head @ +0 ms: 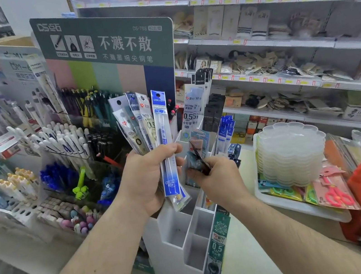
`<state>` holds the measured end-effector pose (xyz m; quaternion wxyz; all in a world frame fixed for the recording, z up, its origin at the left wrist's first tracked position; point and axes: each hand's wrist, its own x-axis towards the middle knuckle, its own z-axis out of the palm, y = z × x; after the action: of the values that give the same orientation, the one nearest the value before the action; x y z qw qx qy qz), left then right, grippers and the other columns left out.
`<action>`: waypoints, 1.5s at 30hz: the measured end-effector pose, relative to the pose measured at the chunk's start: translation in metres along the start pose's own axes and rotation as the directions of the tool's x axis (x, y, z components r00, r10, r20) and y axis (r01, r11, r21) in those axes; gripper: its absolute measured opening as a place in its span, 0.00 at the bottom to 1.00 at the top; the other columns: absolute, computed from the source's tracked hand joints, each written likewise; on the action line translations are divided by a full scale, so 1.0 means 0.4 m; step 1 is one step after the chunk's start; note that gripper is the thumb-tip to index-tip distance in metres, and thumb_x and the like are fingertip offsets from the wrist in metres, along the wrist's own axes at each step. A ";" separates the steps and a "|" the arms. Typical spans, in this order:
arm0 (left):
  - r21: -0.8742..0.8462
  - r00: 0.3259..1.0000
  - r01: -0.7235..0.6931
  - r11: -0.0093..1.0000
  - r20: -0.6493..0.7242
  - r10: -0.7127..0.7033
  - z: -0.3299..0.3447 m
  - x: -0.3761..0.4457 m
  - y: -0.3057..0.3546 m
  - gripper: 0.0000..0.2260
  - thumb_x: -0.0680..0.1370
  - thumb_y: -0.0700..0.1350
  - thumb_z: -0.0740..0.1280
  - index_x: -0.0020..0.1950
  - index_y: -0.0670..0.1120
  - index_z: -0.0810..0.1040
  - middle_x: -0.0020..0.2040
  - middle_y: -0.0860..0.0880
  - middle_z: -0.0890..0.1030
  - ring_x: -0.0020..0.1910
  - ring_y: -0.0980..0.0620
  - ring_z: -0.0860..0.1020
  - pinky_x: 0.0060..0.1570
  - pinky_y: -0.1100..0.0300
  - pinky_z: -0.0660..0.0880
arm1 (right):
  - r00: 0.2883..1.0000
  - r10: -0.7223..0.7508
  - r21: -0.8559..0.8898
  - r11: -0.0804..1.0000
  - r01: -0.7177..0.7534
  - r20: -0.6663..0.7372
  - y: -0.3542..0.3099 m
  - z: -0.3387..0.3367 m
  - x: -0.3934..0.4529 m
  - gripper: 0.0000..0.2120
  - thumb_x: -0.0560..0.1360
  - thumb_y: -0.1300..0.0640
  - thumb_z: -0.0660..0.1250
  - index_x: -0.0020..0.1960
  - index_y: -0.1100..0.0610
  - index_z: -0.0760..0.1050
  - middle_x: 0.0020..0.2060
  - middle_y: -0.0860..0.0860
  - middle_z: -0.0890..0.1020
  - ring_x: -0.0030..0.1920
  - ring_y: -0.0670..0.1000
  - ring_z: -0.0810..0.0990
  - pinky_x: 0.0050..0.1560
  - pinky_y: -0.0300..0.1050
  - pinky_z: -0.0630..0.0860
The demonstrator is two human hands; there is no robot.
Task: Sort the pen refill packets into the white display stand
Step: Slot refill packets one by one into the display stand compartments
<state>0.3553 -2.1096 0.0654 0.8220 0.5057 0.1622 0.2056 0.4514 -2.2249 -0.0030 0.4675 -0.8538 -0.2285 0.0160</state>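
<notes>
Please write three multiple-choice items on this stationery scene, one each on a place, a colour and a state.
1. Where is the white display stand?
A. Below the hands
B. On the top shelf
C. Behind the green sign

2. What colour is the front packet in the left hand?
A. Red
B. Blue and white
C. Yellow

3. How is the right hand?
A. Flat and open
B. Out of view
C. Pinching a dark packet

Key: 1 A, it stands under both forearms; 2 B, blue header, white body; 3 C, fingers close on it.
</notes>
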 end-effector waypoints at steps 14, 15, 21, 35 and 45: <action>0.056 0.963 0.070 0.996 0.257 -0.082 0.034 -0.012 0.043 0.10 0.69 0.37 0.69 0.50 0.43 0.80 0.33 0.48 0.81 0.31 0.51 0.79 0.29 0.62 0.77 | 0.980 0.191 0.532 0.826 -0.188 0.050 -0.079 -0.180 -0.060 0.03 0.74 0.58 0.74 0.43 0.57 0.83 0.25 0.45 0.75 0.27 0.43 0.71 0.29 0.33 0.68; 0.069 0.939 0.085 0.994 0.327 -0.103 0.045 -0.014 0.048 0.13 0.68 0.38 0.69 0.52 0.42 0.80 0.35 0.47 0.83 0.33 0.50 0.81 0.30 0.61 0.78 | 0.984 0.170 0.581 0.796 -0.168 0.051 -0.103 -0.198 -0.063 0.03 0.75 0.58 0.73 0.44 0.57 0.83 0.25 0.45 0.74 0.26 0.42 0.70 0.27 0.32 0.67; 0.227 0.785 0.104 0.968 0.578 -0.220 0.102 0.008 0.038 0.16 0.73 0.37 0.71 0.61 0.45 0.79 0.47 0.44 0.85 0.45 0.48 0.85 0.42 0.58 0.81 | 0.998 0.049 0.551 0.834 -0.023 -0.032 -0.164 -0.238 -0.057 0.05 0.74 0.54 0.73 0.42 0.55 0.81 0.26 0.44 0.75 0.25 0.42 0.70 0.28 0.34 0.66; 0.253 0.745 0.340 0.906 0.515 -0.424 0.204 0.070 -0.011 0.15 0.77 0.31 0.57 0.59 0.36 0.79 0.39 0.42 0.76 0.36 0.47 0.80 0.45 0.51 0.84 | 0.939 0.315 0.775 0.625 -0.096 -0.138 -0.089 -0.342 -0.057 0.11 0.79 0.60 0.66 0.38 0.55 0.78 0.33 0.60 0.78 0.34 0.58 0.76 0.39 0.54 0.75; 0.422 0.807 0.189 0.886 0.447 -0.385 0.196 0.074 -0.046 0.13 0.74 0.36 0.71 0.58 0.42 0.82 0.52 0.42 0.86 0.52 0.43 0.84 0.55 0.44 0.79 | 0.951 0.225 0.627 0.778 -0.043 -0.214 -0.069 -0.281 -0.070 0.03 0.78 0.58 0.67 0.48 0.56 0.79 0.43 0.53 0.87 0.46 0.56 0.86 0.47 0.58 0.84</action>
<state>0.4212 -2.1620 0.0815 0.7504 0.6517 0.0449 -0.1006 0.4431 -2.3126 0.0772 0.7446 -0.6626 -0.0811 0.0034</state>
